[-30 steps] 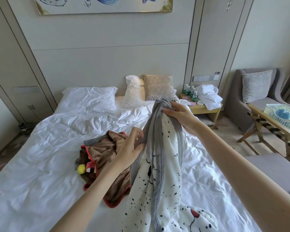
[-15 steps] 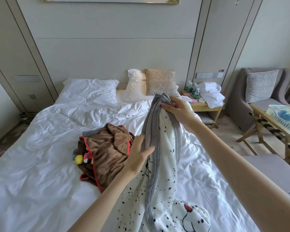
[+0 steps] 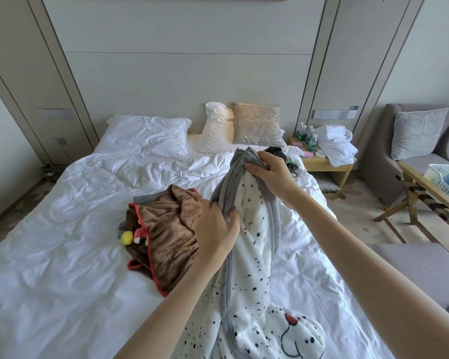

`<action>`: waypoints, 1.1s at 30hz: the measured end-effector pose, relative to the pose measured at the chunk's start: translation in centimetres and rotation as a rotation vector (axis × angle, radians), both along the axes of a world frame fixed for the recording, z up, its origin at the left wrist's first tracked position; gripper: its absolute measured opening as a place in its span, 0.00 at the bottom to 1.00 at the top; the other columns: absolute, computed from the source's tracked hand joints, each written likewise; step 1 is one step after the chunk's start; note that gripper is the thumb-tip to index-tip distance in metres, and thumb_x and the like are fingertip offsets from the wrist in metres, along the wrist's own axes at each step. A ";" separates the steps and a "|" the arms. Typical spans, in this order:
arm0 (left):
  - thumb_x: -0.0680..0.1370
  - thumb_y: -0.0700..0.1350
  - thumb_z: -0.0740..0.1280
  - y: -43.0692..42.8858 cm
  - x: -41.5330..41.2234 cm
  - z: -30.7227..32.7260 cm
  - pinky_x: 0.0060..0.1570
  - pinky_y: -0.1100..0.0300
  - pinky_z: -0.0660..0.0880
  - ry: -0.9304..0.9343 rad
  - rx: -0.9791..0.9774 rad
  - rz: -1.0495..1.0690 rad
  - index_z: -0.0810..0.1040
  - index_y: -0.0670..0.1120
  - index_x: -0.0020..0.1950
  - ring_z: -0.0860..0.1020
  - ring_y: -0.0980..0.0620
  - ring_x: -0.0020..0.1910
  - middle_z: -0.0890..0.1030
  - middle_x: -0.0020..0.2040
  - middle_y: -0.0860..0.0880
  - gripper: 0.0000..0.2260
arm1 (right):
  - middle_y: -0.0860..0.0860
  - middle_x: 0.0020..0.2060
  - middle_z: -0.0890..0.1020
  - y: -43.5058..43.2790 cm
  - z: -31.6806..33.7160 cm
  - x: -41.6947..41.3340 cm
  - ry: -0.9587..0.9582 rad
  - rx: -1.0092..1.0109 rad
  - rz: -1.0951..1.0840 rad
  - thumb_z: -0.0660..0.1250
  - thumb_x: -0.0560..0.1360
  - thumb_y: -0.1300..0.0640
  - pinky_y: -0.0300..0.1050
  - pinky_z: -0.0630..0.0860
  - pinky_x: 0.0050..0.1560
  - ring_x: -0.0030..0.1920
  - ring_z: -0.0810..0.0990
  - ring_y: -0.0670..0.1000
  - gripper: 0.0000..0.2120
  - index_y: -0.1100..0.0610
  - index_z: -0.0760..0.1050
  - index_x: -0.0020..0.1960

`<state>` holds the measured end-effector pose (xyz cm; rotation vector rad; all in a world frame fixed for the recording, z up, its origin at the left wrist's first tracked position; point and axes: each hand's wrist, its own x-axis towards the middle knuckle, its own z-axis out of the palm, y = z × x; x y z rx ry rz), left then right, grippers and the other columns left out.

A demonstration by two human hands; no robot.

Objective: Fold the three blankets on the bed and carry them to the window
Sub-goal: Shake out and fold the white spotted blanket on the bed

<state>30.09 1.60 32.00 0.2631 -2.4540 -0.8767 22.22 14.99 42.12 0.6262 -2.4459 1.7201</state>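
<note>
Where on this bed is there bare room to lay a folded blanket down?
The widest bare sheet lies left of the brown blanket, toward the bed's left edge. Another strip runs between that blanket and the white pillow. The middle is crowded: left hand and right hand grip the spotted blanket there.

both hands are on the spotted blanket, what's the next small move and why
Probably slide the left hand down the grey edge, away from the right hand, to pull it straight. Both grip the same bunched edge of the spotted blanket, which hangs crumpled onto the bed, so it cannot be folded yet.
</note>
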 end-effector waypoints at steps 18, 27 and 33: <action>0.67 0.39 0.61 -3.4 -0.5 -2.8 0.32 0.59 0.58 -0.403 0.625 -0.470 0.59 0.47 0.31 0.59 0.53 0.28 0.61 0.28 0.51 0.11 | 0.58 0.40 0.74 2.4 -0.2 -0.8 -0.162 -0.060 0.072 0.70 0.75 0.61 0.49 0.68 0.46 0.42 0.72 0.53 0.16 0.74 0.72 0.48; 0.79 0.46 0.64 -1.6 -1.5 -3.7 0.52 0.65 0.74 -0.523 0.378 -0.581 0.83 0.43 0.55 0.78 0.52 0.55 0.79 0.57 0.50 0.11 | 0.59 0.41 0.82 3.3 3.7 -0.9 -0.170 -0.214 0.057 0.70 0.75 0.61 0.46 0.80 0.44 0.40 0.82 0.53 0.12 0.70 0.77 0.53; 0.80 0.44 0.64 -2.3 -3.4 0.7 0.39 0.55 0.70 -0.267 0.325 -0.487 0.76 0.37 0.40 0.75 0.50 0.37 0.75 0.38 0.42 0.13 | 0.53 0.37 0.82 6.0 9.5 -1.5 -0.014 -0.279 -0.105 0.70 0.74 0.60 0.43 0.79 0.40 0.36 0.80 0.50 0.03 0.60 0.80 0.44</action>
